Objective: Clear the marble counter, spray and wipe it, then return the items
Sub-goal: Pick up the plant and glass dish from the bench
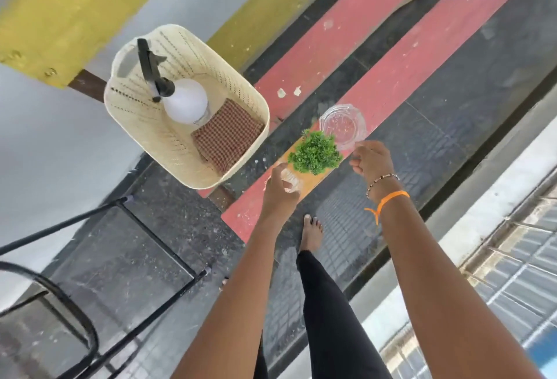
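Small wooden board held out in front, over the red-and-dark striped steps, carrying three items: bushy green artificial plant in the middle, clear faceted glass dish at the far end, small clear glass at the near end. Left hand is at the near end of the board, fingers curled over the small glass, so it seems to be clasping glass and board edge together; exact contact is blurred. Right hand is just beside the glass dish with fingers curled in loosely; cannot tell if it grips the board or dish or only hovers near them. That wrist wears a beaded bracelet and an orange thread band. To the left sits a cream perforated plastic basket holding a white spray bottle with black trigger head and a brown checked folded cloth, which touches the bottle. Black metal chair frame at lower left. One bare foot stands on the dark speckled floor below the board.
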`<state>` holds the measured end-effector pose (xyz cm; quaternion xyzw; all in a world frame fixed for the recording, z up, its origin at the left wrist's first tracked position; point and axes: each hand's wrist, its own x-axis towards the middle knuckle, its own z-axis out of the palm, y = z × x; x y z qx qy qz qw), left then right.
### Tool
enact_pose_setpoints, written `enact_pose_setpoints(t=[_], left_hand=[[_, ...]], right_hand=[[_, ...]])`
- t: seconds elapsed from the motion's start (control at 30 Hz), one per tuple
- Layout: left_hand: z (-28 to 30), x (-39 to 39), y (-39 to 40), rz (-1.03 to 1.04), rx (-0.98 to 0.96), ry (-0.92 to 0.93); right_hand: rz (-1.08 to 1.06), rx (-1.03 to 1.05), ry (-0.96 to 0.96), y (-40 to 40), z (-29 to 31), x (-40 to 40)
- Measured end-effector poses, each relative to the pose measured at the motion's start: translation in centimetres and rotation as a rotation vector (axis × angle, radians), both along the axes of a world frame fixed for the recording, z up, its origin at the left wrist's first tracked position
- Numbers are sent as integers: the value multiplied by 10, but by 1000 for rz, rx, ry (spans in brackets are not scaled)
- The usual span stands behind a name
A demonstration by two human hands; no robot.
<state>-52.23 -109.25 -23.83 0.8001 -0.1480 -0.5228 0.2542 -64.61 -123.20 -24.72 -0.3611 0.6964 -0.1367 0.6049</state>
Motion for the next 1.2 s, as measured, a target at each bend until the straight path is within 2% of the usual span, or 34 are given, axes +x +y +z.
enact_pose_setpoints(t=[0.1, 0.2, 0.33, 0.43, 0.5, 0.7, 0.83, 1.1, 1.2], left_hand=[[-24, -1, -9, -5, 3, -74], [-38, -4, -25, 36, -94, -124], [-48, -14, -42, 103, -214, -237], [-53, -17, -51, 43, -260, -391], [-55, -16, -54, 9, -283, -421], [-54, -15, -51, 56, -309, -325], [-40, -12, -34, 186, -257, -239], [47, -4, 44, 501, -264, -140], [86, 5, 84, 562, -329, -143]], right_hand=[[57, -58, 118, -19, -30, 2], [45, -96, 216, -32, -54, 2], [161, -125, 319, -39, -70, 3], [194, -181, 377, -36, -74, 1], [207, -210, 380, -34, -74, 1], [153, -204, 306, -26, -64, -1], [177, -231, 286, -12, -45, 0], [280, -222, 193, 65, 38, 24], [335, -236, 152, 99, 75, 37]])
